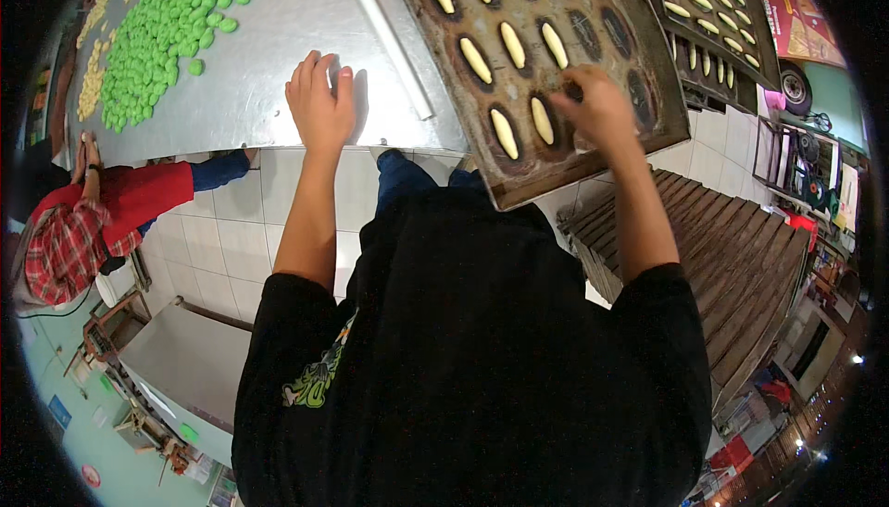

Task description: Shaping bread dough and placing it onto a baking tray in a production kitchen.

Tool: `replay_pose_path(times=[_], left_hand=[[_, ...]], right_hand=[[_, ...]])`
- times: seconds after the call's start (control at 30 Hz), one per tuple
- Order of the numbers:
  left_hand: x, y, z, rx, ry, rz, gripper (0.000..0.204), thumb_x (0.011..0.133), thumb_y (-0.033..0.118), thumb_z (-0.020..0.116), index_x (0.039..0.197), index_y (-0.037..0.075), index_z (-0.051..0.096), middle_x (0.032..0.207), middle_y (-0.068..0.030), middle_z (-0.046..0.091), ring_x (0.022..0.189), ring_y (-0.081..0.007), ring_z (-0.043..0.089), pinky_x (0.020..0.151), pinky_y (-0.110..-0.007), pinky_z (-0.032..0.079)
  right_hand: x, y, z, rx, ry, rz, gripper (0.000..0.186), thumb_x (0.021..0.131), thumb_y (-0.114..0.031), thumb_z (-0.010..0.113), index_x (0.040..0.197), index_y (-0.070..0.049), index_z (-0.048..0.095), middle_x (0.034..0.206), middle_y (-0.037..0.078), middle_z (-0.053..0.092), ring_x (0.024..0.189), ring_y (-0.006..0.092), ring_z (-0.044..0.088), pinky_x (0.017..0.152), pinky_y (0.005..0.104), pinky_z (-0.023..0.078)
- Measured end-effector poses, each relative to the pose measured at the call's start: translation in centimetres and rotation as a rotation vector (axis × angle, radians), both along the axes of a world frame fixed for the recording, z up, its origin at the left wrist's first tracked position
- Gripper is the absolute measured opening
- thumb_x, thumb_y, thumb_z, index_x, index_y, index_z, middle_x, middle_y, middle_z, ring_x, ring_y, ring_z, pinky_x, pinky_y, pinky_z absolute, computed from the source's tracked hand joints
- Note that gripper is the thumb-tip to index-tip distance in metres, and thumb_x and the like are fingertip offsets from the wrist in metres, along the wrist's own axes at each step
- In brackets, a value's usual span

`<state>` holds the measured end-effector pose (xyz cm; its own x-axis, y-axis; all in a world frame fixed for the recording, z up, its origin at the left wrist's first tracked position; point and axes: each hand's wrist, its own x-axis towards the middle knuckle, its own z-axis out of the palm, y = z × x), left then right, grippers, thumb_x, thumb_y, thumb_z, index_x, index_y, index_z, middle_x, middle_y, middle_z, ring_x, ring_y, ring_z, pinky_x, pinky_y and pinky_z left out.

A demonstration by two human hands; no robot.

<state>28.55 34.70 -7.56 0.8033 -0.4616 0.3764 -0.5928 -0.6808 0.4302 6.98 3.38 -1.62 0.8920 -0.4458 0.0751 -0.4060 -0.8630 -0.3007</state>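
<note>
My left hand (319,104) rests open on the steel table (250,62), beside a long white rod (389,39). My right hand (593,109) is over a dark baking tray (514,178), its fingers curled together; whatever they may hold is hidden. Around those fingers lie pale elongated dough pieces (542,121) in rows, with some dark, bare oval marks on the tray's right part. A heap of green dough balls (167,44) covers the table's left part, with small yellowish pieces (93,81) beside it.
At left, another person (69,248) in a red apron has hands at the table's edge. More loaded trays (704,35) stand at upper right. A slatted wooden surface (694,266) is at right, a pale box-like surface (185,368) at lower left, tiled floor (231,248) below.
</note>
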Motion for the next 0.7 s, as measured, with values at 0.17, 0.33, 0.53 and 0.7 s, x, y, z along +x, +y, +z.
replay_pose_path(times=[0.17, 0.33, 0.53, 0.7], left_hand=[[-0.3, 0.4, 0.2, -0.015, 0.013, 0.034, 0.033, 0.091, 0.026, 0.057, 0.112, 0.002, 0.063, 0.128, -0.0185, 0.056, 0.120, -0.0339, 0.049, 0.104, -0.042, 0.033], [-0.3, 0.3, 0.0, -0.003, -0.016, 0.017, 0.030, 0.089, 0.023, 0.059, 0.109, 0.001, 0.065, 0.125, -0.0205, 0.057, 0.117, -0.0351, 0.051, 0.102, -0.043, 0.035], [-0.2, 0.6, 0.3, -0.017, -0.025, 0.011, 0.030, 0.087, 0.022, 0.061, 0.108, 0.001, 0.063, 0.123, -0.0209, 0.058, 0.114, -0.0361, 0.053, 0.100, -0.046, 0.035], [2.7, -0.2, -0.1, -0.126, 0.104, 0.045, 0.035, 0.081, 0.025, 0.068, 0.111, 0.006, 0.064, 0.117, -0.0152, 0.062, 0.107, -0.0321, 0.057, 0.097, -0.044, 0.038]], right_hand=[[2.3, 0.1, -0.2, 0.291, -0.075, -0.148, 0.033, 0.082, -0.029, 0.069, 0.109, -0.008, 0.066, 0.105, 0.015, 0.066, 0.095, 0.0336, 0.064, 0.080, 0.0432, 0.052], [5.2, -1.5, -1.8, 0.227, 0.124, -0.248, 0.033, 0.083, -0.032, 0.068, 0.106, -0.008, 0.067, 0.100, 0.013, 0.067, 0.089, 0.0342, 0.065, 0.076, 0.0441, 0.052], [5.6, -0.6, -1.0, 0.216, 0.092, -0.299, 0.037, 0.083, -0.034, 0.067, 0.109, -0.007, 0.066, 0.103, 0.015, 0.066, 0.094, 0.0354, 0.064, 0.079, 0.0455, 0.051], [4.8, 2.5, 1.0, 0.029, -0.218, -0.112, 0.039, 0.084, -0.025, 0.070, 0.115, -0.003, 0.062, 0.106, 0.019, 0.063, 0.099, 0.0389, 0.059, 0.082, 0.0435, 0.049]])
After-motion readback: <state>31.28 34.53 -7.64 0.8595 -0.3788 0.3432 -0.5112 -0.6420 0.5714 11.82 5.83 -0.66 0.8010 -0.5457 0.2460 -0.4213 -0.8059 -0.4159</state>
